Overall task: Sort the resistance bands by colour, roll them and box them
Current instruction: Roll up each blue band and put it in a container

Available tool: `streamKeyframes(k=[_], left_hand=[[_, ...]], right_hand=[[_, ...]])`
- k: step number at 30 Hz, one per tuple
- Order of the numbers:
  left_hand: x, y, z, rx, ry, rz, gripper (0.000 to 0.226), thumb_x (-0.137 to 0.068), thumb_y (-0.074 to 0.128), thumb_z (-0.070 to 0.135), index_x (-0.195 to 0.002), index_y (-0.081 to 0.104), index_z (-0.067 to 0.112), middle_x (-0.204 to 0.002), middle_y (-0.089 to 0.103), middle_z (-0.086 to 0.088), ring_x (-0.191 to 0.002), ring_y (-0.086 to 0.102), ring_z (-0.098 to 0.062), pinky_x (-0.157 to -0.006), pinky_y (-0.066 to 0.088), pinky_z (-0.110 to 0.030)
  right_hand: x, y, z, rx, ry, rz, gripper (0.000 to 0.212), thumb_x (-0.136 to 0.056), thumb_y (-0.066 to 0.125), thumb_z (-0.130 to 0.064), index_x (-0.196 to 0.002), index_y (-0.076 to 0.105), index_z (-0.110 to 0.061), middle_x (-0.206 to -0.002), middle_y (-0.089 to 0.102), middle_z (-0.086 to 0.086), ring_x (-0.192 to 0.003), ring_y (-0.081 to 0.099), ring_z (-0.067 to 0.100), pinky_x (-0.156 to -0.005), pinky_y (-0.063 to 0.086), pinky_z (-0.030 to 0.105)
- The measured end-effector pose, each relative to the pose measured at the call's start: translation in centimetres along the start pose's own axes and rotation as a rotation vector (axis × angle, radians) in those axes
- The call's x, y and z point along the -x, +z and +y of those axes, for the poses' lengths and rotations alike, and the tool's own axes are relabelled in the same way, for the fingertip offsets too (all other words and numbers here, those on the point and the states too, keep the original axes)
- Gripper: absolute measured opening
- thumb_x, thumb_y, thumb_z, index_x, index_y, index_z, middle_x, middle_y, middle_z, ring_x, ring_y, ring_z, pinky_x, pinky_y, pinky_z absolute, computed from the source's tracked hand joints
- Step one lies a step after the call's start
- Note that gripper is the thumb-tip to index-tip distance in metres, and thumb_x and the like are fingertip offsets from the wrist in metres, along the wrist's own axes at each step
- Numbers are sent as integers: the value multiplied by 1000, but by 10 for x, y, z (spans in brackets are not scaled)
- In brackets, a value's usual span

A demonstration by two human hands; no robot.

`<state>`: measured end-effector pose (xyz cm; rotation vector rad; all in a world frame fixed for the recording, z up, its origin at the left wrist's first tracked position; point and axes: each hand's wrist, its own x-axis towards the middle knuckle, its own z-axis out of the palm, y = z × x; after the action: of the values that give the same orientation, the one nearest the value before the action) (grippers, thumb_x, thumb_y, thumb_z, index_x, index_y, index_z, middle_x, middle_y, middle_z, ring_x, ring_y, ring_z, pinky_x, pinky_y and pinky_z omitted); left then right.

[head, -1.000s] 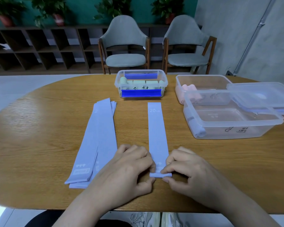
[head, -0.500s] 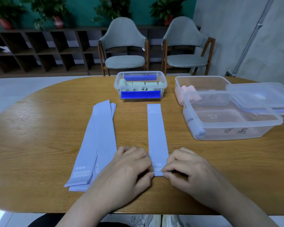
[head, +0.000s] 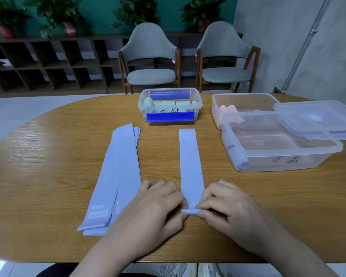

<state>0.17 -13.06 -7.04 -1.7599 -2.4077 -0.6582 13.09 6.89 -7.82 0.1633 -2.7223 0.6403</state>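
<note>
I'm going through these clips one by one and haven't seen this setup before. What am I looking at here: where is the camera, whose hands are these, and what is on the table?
There is no robot: a person wears the camera on the head, so the single view looks forward and down at their own hands. The left hand and right hand pinch the near end of a lilac band marked 20 LB, with a small roll started at that end. More flat lilac bands lie stacked to the left on the wooden table. Further back stand clear boxes: one with green rolls, one with pink rolls, and the nearest holding a lilac roll.
</note>
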Motion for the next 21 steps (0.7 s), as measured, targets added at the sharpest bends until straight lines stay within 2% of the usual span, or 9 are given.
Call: streamKeyframes(k=[8, 13, 17, 21], left_hand=[[0, 2, -3, 21, -21, 24, 15, -99, 51, 44, -98, 63, 34, -98, 51, 20, -101, 49, 0, -95, 35, -30], [-1, 2, -3, 13, -24, 28, 8, -97, 55, 43, -101, 58, 37, -101, 53, 20, -102, 49, 0, -96, 34, -29], [-1, 2, -3, -4, -30, 16, 14, -93, 58, 48, -102, 56, 38, -103, 52, 22, -104, 48, 2, -97, 32, -27], [-1, 2, -2, -8, -28, 21, 10, -95, 57, 45, -100, 57, 37, -101, 52, 21, -102, 49, 1, -97, 32, -25]], right_hand=[[-1, -2, 0, -38, 35, 26, 18, -96, 57, -42, -91, 70, -30, -91, 55, -20, -92, 53, 5, -83, 42, 21], [0, 0, 1, -2, 53, 19, 17, -89, 63, -44, -95, 71, -30, -93, 54, -21, -95, 51, 0, -87, 39, 22], [-1, -1, 0, 15, 70, 2, 20, -92, 57, -46, -95, 71, -31, -95, 53, -22, -96, 50, 0, -85, 43, 24], [-1, -1, -1, 34, 60, -15, 22, -95, 52, -46, -95, 70, -33, -94, 49, -23, -97, 48, 0, -85, 41, 22]])
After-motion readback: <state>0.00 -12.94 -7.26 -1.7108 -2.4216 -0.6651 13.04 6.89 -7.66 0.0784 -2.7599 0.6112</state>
